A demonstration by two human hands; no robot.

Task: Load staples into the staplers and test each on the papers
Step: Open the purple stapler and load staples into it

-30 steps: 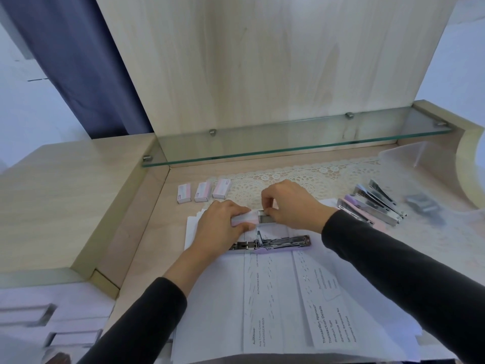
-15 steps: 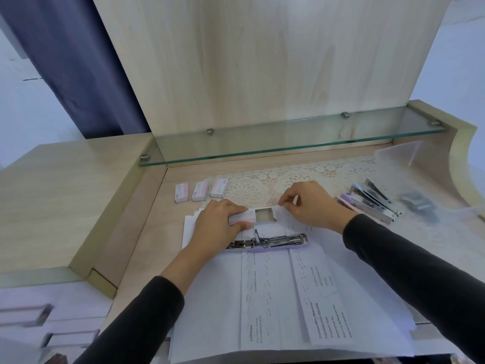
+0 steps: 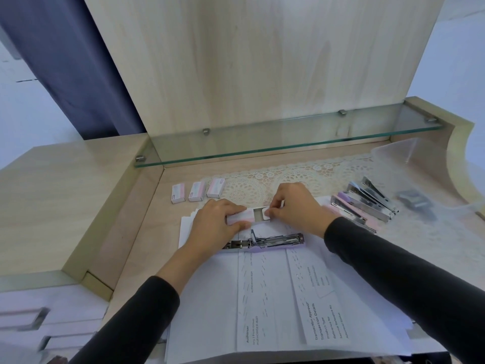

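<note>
Stapler (image 3: 265,241) and staple box (image 3: 246,216) lie parallel, long axes left to right, the opened stapler on the papers (image 3: 262,298) just nearer us than the box. Our left hand (image 3: 212,224) grips the box sleeve; our right hand (image 3: 294,206) pinches the tray (image 3: 259,215), slid out rightward. We judge the right hand freer to reach down, since our left wrist overlaps the stapler's left end. Three more boxes (image 3: 198,191) lie beyond-left, spare staplers (image 3: 364,203) to the right, neither obstructing.
</note>
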